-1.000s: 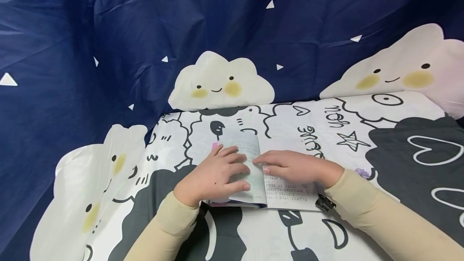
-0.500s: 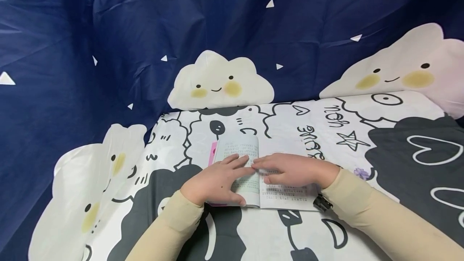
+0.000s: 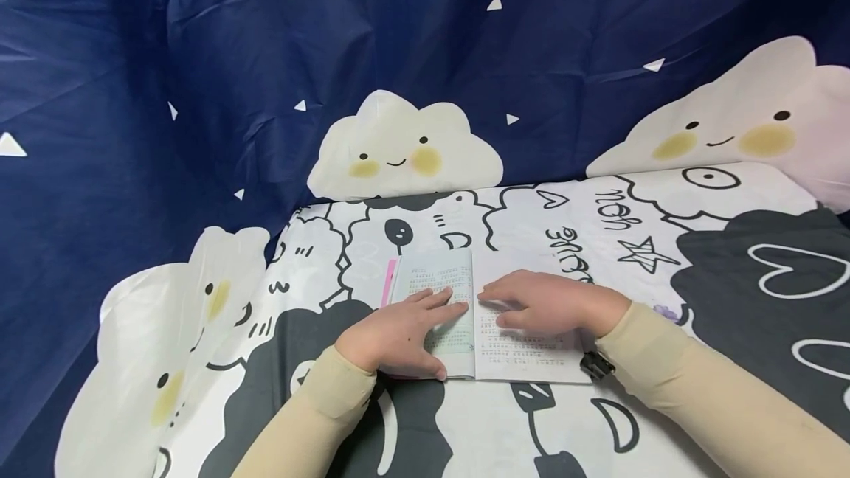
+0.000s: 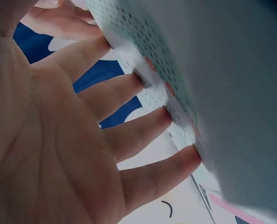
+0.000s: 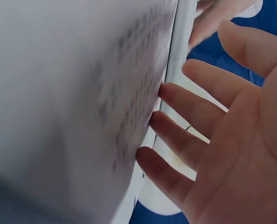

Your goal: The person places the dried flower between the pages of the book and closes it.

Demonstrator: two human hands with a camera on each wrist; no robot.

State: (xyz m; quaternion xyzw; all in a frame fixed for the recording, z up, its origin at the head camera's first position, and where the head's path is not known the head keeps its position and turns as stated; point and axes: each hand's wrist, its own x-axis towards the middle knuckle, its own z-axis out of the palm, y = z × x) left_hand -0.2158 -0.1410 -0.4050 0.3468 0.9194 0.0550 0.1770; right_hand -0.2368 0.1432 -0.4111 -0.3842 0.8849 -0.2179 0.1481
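An open book (image 3: 531, 366) with printed text lies on the patterned cloth in front of me. My left hand (image 3: 405, 332) rests on its left page (image 3: 440, 268), fingers spread; the left wrist view shows the fingertips touching the paper. Over the right page, near the fold, is my right hand (image 3: 556, 304), its fingers extended and slightly bent. In the right wrist view, several fingertips of the right hand (image 5: 222, 126) touch the page or come very close to it, while the thumb stays off. Neither hand pinches a page. A pink strip (image 3: 388, 280) sticks out along the book's left edge.
The black-and-white printed cloth (image 3: 491, 426) covers the surface under the book. Behind it hangs a dark blue curtain (image 3: 425, 28) with white triangles. Cloud shapes with faces (image 3: 405, 150) stand along the back and left edges. A small black device (image 3: 596, 364) sits at the right wrist.
The left page, curved up a second ago, now lies flatter under my left hand, which slid down slightly. My right hand has shifted a little to the right, away from the fold.
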